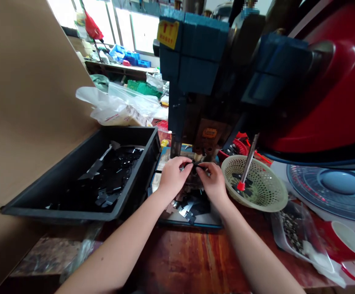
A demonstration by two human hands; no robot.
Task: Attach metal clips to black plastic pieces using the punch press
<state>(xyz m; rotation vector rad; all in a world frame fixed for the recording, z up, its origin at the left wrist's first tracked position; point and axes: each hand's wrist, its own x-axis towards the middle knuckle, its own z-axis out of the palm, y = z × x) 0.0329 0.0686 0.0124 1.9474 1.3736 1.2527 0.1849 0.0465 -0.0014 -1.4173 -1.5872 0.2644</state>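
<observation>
Under the ram of a blue bench press [192, 61], both hands meet at the tool. My left hand [174, 175] pinches one side of a small dark flat piece [195, 165] between thumb and fingers. From the other side, my right hand [213, 183] is closed on the same piece. Fingertips cover most of it, so its full shape is hidden. Several loose dark flat pieces [189, 212] lie on the press base just below my hands, some of them shiny.
At left stands a deep black bin [73, 215] with dark flat pieces inside. On the right are a pale green basket [271, 192], a lever with a red knob [241, 186], a clear tray of small metal parts [290, 228] and a red mug [333, 241]. A red flywheel [324, 90] overhangs.
</observation>
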